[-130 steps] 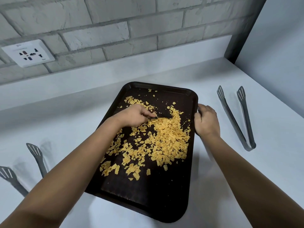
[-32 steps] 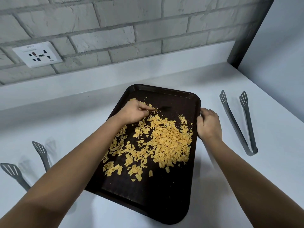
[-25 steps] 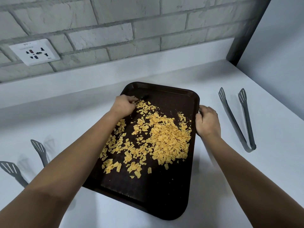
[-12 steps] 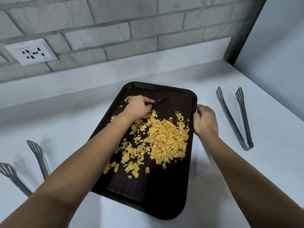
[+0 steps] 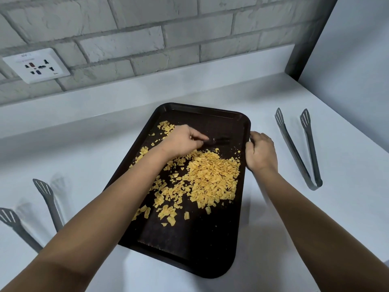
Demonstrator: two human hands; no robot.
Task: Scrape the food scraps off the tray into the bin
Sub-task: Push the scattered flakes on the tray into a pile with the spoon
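A dark brown tray point(image 5: 189, 245) lies on the white counter, its long side running away from me. Yellow food scraps point(image 5: 212, 175) are heaped towards its right middle, with looser bits trailing left and towards me. My left hand point(image 5: 182, 142) is over the far part of the tray, shut on a small black fork point(image 5: 219, 141) whose blurred tines point right, just beyond the heap. My right hand point(image 5: 260, 152) grips the tray's right rim. No bin is in view.
Grey tongs point(image 5: 299, 148) lie open on the counter right of the tray. A second pair of tongs point(image 5: 45, 199) lies at the left. A brick wall with a socket plate point(image 5: 36, 65) stands behind, and a grey side wall on the right.
My left hand swept the fork from the tray's far left corner to the right along the far side. The scraps are gathered tighter towards the right. My right hand kept its hold.
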